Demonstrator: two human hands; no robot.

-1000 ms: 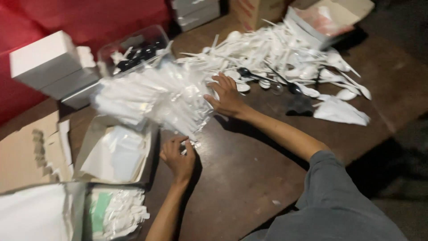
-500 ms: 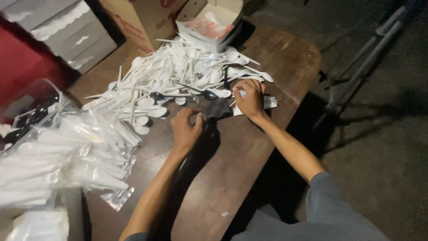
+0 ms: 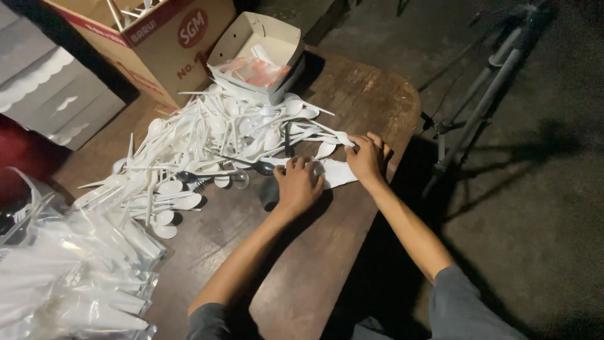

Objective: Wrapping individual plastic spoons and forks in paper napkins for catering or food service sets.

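Note:
My left hand and my right hand rest side by side on the brown wooden table, both with fingers on a white flat packet lying between them. The left hand covers the packet's left end, the right hand pinches its right end near the table's far corner. Just beyond the hands spreads a big heap of white plastic spoons with a few dark ones mixed in. A dark small thing lies by my left thumb.
A pile of clear bags packed with white cutlery fills the lower left. A white open paper box and a brown cardboard carton stand at the table's far side. Grey boxes sit at the left. A tripod stands on the floor to the right.
The view has swung right from the bagged cutlery to the spoon heap. Both hands moved from the bag pile to the white packet at the table's right end and now hold it.

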